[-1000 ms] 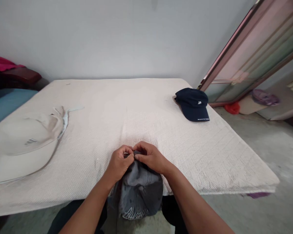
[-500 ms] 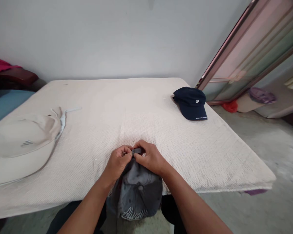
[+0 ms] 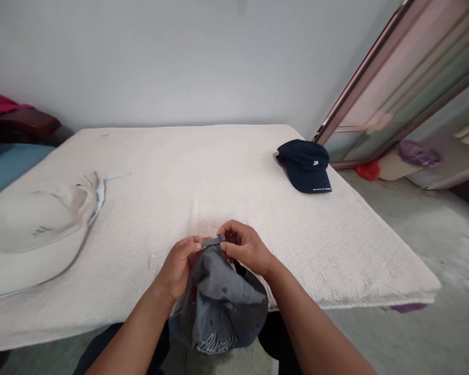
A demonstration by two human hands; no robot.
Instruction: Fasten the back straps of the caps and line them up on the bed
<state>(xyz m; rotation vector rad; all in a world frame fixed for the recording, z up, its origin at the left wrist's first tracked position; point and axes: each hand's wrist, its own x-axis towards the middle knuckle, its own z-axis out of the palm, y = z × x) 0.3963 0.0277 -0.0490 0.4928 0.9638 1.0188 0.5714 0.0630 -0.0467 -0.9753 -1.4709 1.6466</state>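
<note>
A faded grey baseball cap (image 3: 226, 297) with white stitched lettering hangs over the table's front edge, its lettered front toward me. Its back strap (image 3: 213, 241) is stretched between my two hands. My left hand (image 3: 180, 263) pinches the strap's left end, the thumb and index finger closed on it. At the other end, the thumb and fingers of my right hand (image 3: 246, 246) are closed on the strap beside a small loop or buckle, too small to make out clearly.
A white textured cloth (image 3: 172, 172) covers the table. On it lie a navy cap (image 3: 305, 164) at the back right and a cream visor-like hat (image 3: 35, 234) at the left. Beyond the right edge, a red bag (image 3: 367, 171) sits on the floor near a sliding door.
My hands have moved apart, exposing more of the strap between them. My left hand has shifted left and the right hand slightly right. The grey cap has spread a little wider.
</note>
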